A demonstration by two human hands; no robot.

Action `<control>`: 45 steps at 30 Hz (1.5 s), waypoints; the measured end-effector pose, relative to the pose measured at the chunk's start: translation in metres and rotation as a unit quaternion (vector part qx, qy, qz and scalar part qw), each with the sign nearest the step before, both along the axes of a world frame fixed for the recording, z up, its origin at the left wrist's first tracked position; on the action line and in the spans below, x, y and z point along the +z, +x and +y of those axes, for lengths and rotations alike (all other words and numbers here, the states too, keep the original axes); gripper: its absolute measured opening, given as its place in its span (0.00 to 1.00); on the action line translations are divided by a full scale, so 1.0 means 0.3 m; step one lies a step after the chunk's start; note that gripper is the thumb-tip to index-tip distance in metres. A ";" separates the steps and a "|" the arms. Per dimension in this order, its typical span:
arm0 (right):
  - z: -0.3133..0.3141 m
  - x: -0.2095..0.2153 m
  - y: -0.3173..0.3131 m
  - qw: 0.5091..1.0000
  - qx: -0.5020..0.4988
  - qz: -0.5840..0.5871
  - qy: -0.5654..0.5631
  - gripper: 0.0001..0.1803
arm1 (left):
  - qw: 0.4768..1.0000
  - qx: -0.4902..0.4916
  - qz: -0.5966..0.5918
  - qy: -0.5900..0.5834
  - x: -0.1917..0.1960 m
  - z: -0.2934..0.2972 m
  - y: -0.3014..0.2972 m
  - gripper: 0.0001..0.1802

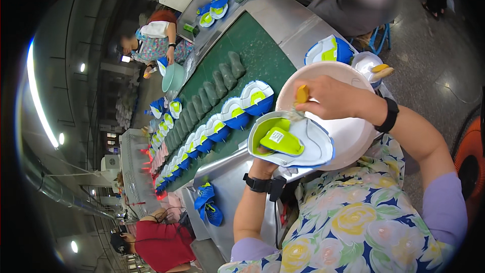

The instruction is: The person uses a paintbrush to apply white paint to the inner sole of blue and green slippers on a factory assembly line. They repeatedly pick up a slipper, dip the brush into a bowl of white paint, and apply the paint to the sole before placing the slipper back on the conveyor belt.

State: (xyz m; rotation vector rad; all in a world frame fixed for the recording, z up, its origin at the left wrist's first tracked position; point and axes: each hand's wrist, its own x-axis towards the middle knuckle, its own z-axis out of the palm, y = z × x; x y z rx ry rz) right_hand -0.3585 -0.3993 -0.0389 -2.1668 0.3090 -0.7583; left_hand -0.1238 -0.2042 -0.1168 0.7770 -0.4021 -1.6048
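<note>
My left hand [263, 166] grips a shoe upper [317, 144] from below, mostly hidden by it. The upper is white inside with a lime-green tongue and lining and a blue edge; its opening faces up. Pinched in my right hand [331, 98] is a brush with a yellow handle [302, 94]. Its pale bristles reach the upper's far edge; whether they touch it I cannot tell. Under both hands sits a wide white basin [348, 146]. A row of similar blue, white and lime uppers [234, 114] stands on the green conveyor belt [262, 45].
Dark grey shoe lasts or soles [212, 91] line the belt beside the uppers. A small tub [365, 62] with yellow-handled brushes and another upper [328, 50] stand beyond the basin. A blue upper [208, 206] lies on the metal table. Other people work around the belt; an orange fan [469, 156] is at right.
</note>
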 end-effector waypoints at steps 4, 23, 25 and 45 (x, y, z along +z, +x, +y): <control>-0.027 0.006 -0.048 0.998 0.014 0.054 0.002 0.13 | 0.991 0.031 -0.128 0.037 0.060 -0.041 -0.014 0.32; -0.050 -0.012 -0.065 0.997 -0.070 0.011 0.019 0.15 | 0.971 0.192 -0.141 -0.032 0.040 -0.080 0.038 0.31; -0.073 -0.034 -0.096 0.990 -0.112 -0.002 0.091 0.15 | 0.953 0.247 -0.165 -0.059 -0.025 -0.077 0.133 0.31; -0.031 -0.229 -0.105 0.956 -0.094 0.107 0.258 0.06 | 0.641 0.249 -0.721 0.088 -0.495 -0.456 0.449 0.34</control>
